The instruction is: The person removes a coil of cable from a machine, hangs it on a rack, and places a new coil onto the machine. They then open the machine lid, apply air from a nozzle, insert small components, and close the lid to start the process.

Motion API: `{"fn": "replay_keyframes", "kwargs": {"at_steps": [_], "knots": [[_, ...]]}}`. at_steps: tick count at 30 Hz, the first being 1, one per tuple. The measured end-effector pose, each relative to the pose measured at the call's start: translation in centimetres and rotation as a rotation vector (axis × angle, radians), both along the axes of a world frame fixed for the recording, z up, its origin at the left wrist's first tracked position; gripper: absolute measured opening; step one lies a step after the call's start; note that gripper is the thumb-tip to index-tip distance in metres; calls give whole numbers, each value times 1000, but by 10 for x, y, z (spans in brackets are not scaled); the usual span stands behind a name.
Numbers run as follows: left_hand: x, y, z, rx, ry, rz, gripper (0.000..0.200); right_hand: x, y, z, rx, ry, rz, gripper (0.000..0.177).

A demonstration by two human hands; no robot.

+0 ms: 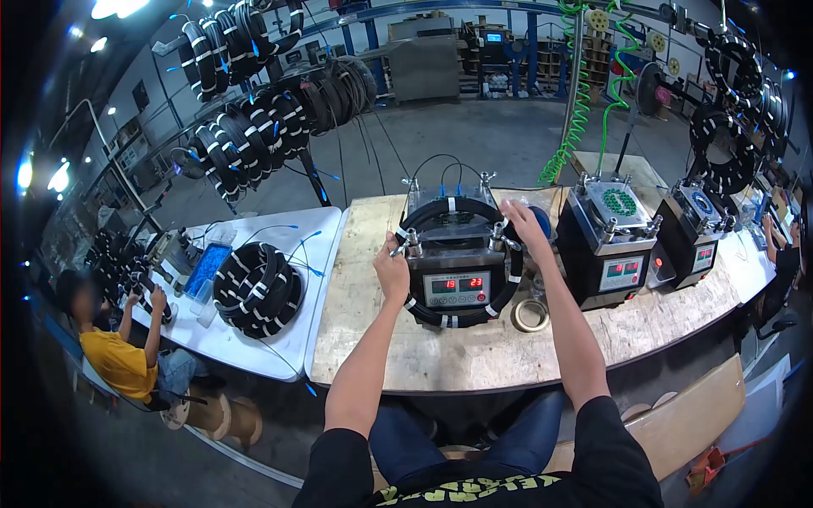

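Observation:
A black cable coil (453,322) with white tape bands hangs around the front of a machine (457,262) with a red digital display. My left hand (392,269) is closed at the coil's left side, by a metal clamp post. On the other side, my right hand (527,227) lies with its fingers extended at the coil's upper right, beside another post. Two blue-tipped leads (460,188) run to the top of the machine. A roll of tape (531,316) lies on the wooden table just right of the coil.
Two similar machines (608,245) (696,233) stand to the right on the wooden table (364,339). A stack of coils (258,292) and a blue bin (207,269) sit on the white table at left. A person in yellow (118,360) sits there. Coils (246,140) hang above.

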State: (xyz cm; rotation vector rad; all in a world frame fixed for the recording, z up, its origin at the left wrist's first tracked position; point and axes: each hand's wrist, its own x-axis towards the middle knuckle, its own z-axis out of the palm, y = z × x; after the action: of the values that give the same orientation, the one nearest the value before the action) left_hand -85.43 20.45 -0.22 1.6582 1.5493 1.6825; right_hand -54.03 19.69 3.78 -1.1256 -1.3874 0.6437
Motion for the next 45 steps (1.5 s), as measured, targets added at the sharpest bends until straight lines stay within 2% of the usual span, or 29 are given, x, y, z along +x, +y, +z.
{"fn": "replay_keyframes", "kwargs": {"at_steps": [3,4,7,10,13,14,15,17,18,21,22,26,29,30,34,37,38,41,45], "knots": [[-1,5,-5,27,24,17,57,-20,0,43,-130,-147,36,46],[-1,5,-6,25,30,24,56,-24,2,50,-101,-199,53,43],[-2,-1,-1,-38,-18,-19,57,-32,11,44,-68,-143,101,38],[-9,10,-9,38,-86,-157,51,-32,7,42,-136,-54,89,35],[-21,3,5,-348,-342,-397,47,-30,9,41,-150,-50,99,36],[-34,27,-19,-341,-281,-468,46,-29,11,40,-158,-55,106,36],[-37,28,-16,-325,-268,-504,46,-28,13,38,-164,-60,113,35],[-39,25,3,-290,-247,-573,46,-27,14,36,-140,-54,101,38],[-41,18,21,-349,-295,-635,51,-27,15,34,-128,-52,96,39],[-37,16,53,-319,-221,-595,54,-27,17,32,-140,-20,114,38],[-33,21,63,-365,-295,-557,51,-25,19,30,-146,-44,124,37],[-5,30,108,-385,-48,-616,50,-24,18,32,-179,-79,133,35],[8,34,106,-398,13,-588,47,-24,17,32,-171,-55,129,38],[8,35,105,-335,-46,-621,43,-25,17,34,-159,-42,130,39],[5,36,104,-412,-14,-589,39,-28,12,38,-229,-15,67,51],[-5,41,89,-334,-133,-736,36,-29,9,39,-246,-5,39,52],[-12,43,85,-329,-103,-765,37,-29,8,40,-263,-13,22,52],[-26,45,69,-378,-153,-770,43,-20,19,18,-201,-17,-34,53],[-30,38,52,-363,-355,-736,45,-32,-19,26,-138,176,-60,41]]}}
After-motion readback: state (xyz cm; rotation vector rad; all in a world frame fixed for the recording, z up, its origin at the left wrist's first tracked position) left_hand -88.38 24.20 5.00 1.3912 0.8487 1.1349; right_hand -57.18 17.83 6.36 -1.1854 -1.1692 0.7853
